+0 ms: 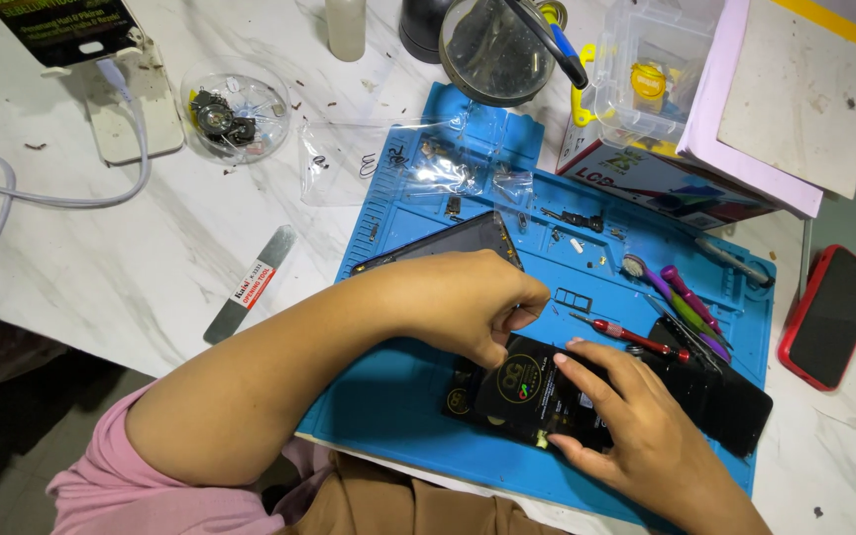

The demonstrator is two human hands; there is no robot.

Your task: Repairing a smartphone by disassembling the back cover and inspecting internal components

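On the white marble bench (101,258) we are seeing a flat grey metal prying tool (249,283) lying at the left, well apart from the blue silicone work mat (398,396). Our left hand (468,297) is hovering over the mat with its fingers curled and pinched together at the top edge of the black battery pack with gold markings (527,391), which is lying flat near the mat's front edge. A dark phone (448,241) is lying tilted behind the left hand. Our right hand (636,426) is pressing down on the battery pack with fingers spread, not clasping it. A red-handled screwdriver (631,337) is lying just beyond the right hand, and a red-cased phone (830,315) is lying on the bench at far right.
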